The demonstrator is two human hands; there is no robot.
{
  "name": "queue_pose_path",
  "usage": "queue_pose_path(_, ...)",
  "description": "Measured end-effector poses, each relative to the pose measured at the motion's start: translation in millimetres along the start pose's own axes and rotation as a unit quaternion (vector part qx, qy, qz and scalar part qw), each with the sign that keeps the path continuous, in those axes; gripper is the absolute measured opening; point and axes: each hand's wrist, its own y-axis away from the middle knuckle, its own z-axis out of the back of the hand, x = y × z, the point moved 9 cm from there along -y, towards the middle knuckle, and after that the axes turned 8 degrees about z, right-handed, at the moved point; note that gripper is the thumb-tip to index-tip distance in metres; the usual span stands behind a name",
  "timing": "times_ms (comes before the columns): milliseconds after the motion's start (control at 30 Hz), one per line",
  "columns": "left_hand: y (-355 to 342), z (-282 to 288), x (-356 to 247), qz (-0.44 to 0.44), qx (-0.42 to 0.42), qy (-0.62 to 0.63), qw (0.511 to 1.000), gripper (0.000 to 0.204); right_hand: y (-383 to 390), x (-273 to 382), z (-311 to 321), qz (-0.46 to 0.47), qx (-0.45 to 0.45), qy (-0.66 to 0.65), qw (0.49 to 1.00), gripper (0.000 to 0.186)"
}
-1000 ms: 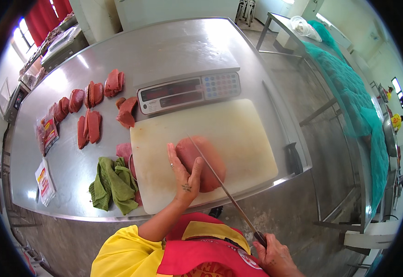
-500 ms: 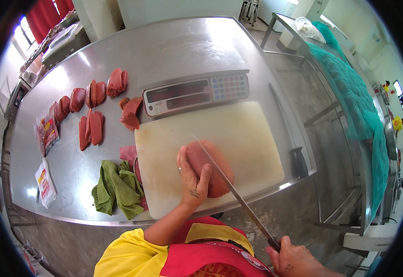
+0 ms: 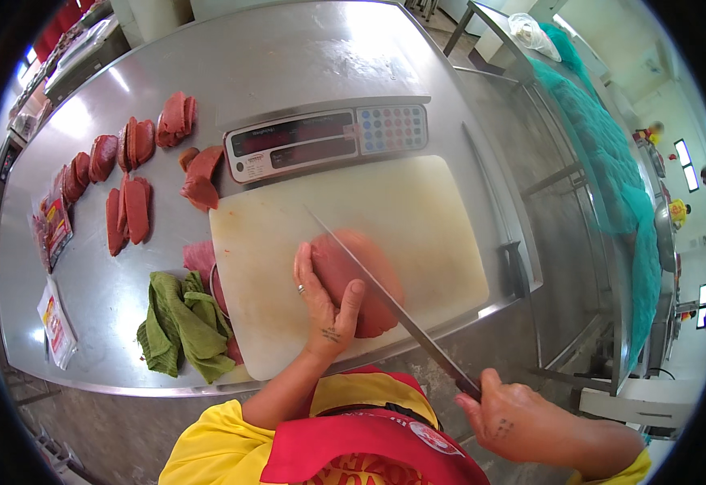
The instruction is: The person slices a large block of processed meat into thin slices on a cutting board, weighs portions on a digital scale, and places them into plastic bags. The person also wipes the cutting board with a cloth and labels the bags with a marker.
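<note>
A rounded pink-red block of processed meat [image 3: 379,275] lies on the white cutting board [image 3: 268,234]. My left hand [image 3: 327,315] grips its left side, fingers along the edge and thumb on top. In my right hand [image 3: 508,414], closed round the handle, is a long knife [image 3: 405,318]. Its blade slants over the meat past my left thumb, with the tip beyond the meat's far left side. How deep the edge sits in the meat I cannot tell. Left of the board are a folded meat piece [image 3: 202,182] and a crumpled green cloth [image 3: 177,323].
A digital scale [image 3: 288,145] stands behind the board. Several stacks of meat slices [image 3: 136,144] and printed plastic packets [image 3: 58,323] lie on the steel table's [image 3: 248,56] left side. A second long knife [image 3: 494,194] rests along the right edge. Green netting [image 3: 591,137] covers another table.
The knife has slid forward and to the left, its tip now reaching farther past the meat. My right hand has moved closer to the board. My left hand keeps its hold.
</note>
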Motion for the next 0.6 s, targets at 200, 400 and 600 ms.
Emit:
queue_pose_path(200,1,-1,2,-0.004,-0.004,0.001,1.000,0.084,-22,6,-7,0.053,-0.043,-0.017,0.997,0.038)
queue_pose_path(400,1,-2,6,-0.002,-0.003,-0.002,1.000,0.085,-46,-9,-25,0.008,-0.039,-0.088,0.995,0.036)
queue_pose_path(600,2,-1,6,0.009,-0.004,0.012,1.000,0.086,-71,-13,-37,0.027,-0.053,-0.114,0.992,0.037)
